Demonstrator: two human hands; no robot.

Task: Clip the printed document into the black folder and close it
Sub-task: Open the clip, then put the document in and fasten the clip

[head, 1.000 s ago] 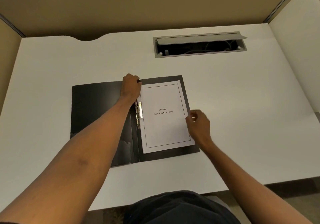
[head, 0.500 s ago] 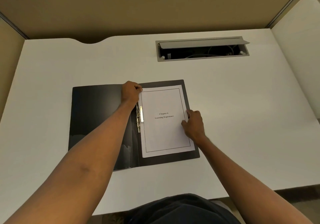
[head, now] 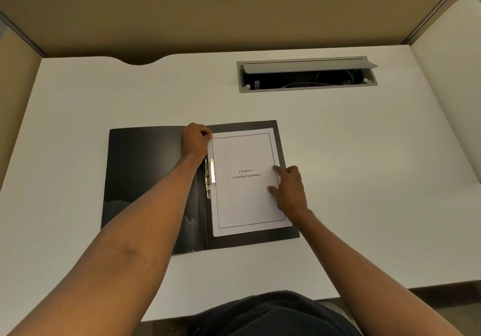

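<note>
The black folder (head: 145,169) lies open flat on the white desk. The printed document (head: 247,200), titled "Chapter 6 Learning Experience", rests on the folder's right half. A metal clip (head: 210,177) runs along the spine at the page's left edge, its lever raised. My left hand (head: 195,140) is curled at the page's top left corner, fingers pinching that corner. My right hand (head: 289,190) lies on the page's right edge with index finger and thumb spread flat on the paper.
The white desk (head: 364,166) has a grey cable tray (head: 307,74) with its lid up at the back right. Beige partition walls enclose the desk at the back and both sides. My dark clothing shows at the near edge.
My right hand slid from the folder's right edge onto the page and spread its fingers. The left hand stayed at the top left corner. The camera tilted slightly.
</note>
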